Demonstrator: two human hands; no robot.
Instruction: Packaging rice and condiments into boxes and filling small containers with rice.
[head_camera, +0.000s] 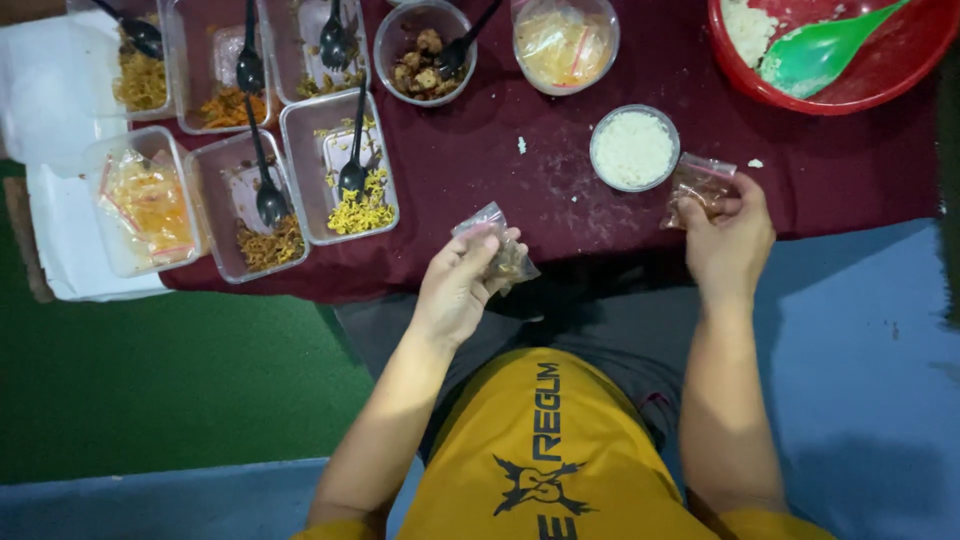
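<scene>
Left hand (457, 290): fingers pinched on a small clear plastic bag of brown filling (503, 255), held above the near edge of the maroon cloth (480, 150). Right hand (727, 240): closed on a second small bag (700, 185), which rests on the cloth just beside the round tub of white rice (633, 148). The two hands are well apart

Handling, as judged: thin, crinkly film slips easily; gripping near the sealed top keeps contents from spilling

Surroundings: clear rectangular tubs of shredded yellow and brown toppings (345, 180), black plastic spoons, red bowl (900, 85) with green paddle (820, 50)
</scene>
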